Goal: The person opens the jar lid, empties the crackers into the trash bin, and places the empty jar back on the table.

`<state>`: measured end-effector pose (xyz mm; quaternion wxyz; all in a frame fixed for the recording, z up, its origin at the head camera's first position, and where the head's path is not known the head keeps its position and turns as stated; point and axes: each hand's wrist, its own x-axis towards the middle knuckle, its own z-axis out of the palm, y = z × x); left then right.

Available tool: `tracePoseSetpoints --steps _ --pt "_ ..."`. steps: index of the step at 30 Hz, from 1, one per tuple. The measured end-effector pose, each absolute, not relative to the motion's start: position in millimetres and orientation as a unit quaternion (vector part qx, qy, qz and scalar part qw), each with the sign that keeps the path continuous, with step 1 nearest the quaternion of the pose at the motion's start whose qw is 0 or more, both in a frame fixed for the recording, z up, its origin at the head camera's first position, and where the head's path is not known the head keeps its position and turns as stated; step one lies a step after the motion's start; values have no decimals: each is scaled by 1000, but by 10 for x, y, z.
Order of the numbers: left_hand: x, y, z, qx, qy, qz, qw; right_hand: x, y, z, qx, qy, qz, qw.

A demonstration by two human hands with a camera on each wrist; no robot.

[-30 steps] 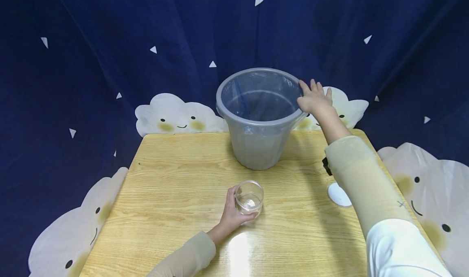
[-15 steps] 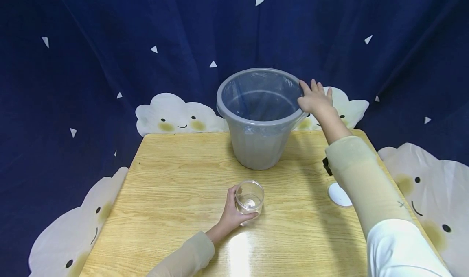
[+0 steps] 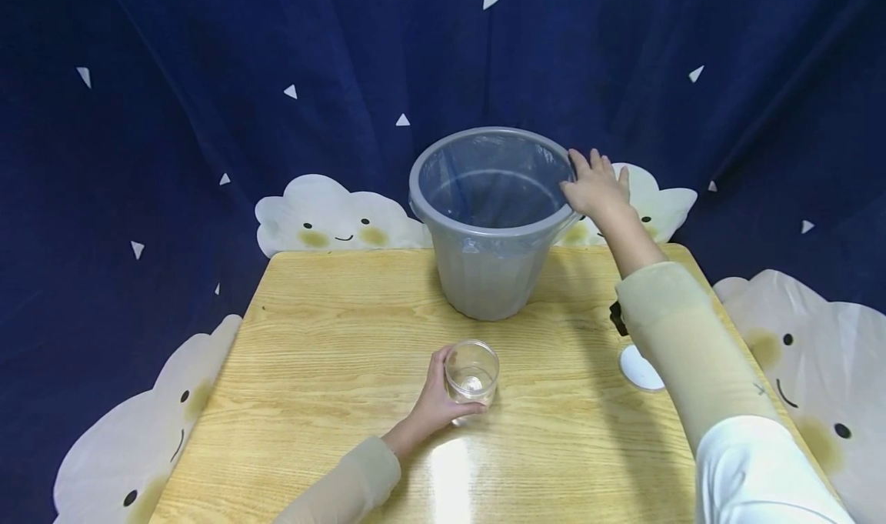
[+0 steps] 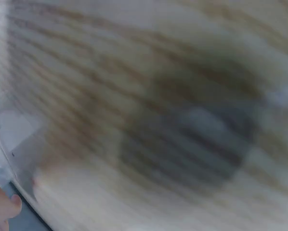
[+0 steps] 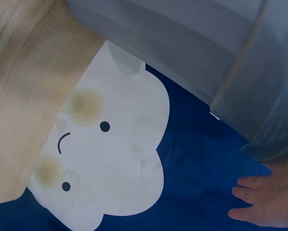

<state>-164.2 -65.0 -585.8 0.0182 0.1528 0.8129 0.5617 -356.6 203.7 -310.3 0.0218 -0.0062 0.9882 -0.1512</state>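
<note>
In the head view my left hand grips a small clear glass jar that stands open-topped near the middle of the wooden table. A grey plastic bucket with a clear liner stands at the table's far edge. My right hand rests on the bucket's right rim with its fingers straight and spread. The right wrist view shows the bucket's wall and my right hand's fingers beside the liner's edge. The left wrist view is blurred; only a fingertip shows.
A white round lid lies on the table's right side, partly behind my right sleeve. A dark blue curtain printed with white clouds hangs behind and around the table. Cloud print shows below the table edge.
Almost nothing differs: my left forearm has shifted slightly, while the jar, the bucket and my right hand stay where they were.
</note>
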Motion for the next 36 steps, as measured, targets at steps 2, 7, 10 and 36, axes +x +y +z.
tracePoseSetpoints --steps 2,7,10,36 --pt "-1660 -675 -5867 154 814 560 28 -3564 2033 -3116 -4 988 -157 5" --pt "-1676 -745 -5802 178 816 548 43 -3543 2046 -3166 -4 984 -168 -57" --pt "-1676 -803 -5748 204 816 539 42 -3511 2071 -3203 -8 977 -175 -118" --pt "-2314 -1401 -4910 125 944 271 -139 -2948 2299 -3306 -53 956 -186 -221"
